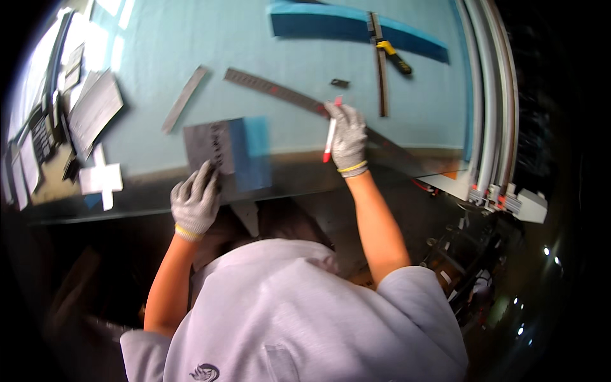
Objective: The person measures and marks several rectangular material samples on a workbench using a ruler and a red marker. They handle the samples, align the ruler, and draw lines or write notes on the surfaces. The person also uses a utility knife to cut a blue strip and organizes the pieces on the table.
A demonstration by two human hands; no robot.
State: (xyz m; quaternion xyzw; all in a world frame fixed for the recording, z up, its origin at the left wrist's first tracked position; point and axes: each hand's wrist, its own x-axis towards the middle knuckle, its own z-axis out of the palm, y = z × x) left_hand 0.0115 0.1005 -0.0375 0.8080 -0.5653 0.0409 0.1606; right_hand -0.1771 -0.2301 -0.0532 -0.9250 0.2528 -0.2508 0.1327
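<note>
My left hand (196, 202), in a grey knit glove, lies with its fingers stretched over the near edge of a dark grey sheet piece (200, 143) that has handwriting on it. Blue translucent film (253, 153) extends from the right side of that piece. A white marker with red ends (330, 135) is held in my gloved right hand (349, 140). Beneath that hand runs a long steel ruler (273, 90), slanting down to the right; whether the hand touches it I cannot tell. A small dark piece (340, 83) lies just beyond the marker.
A narrow grey strip (184, 100) rests left of the ruler. Farther back are a blue strip (324, 24), a dark straight bar (382, 83) and a yellow-black utility knife (394, 57). Grey sheet offcuts (95, 114) crowd the left side. Pale rails (487, 95) border the table's right.
</note>
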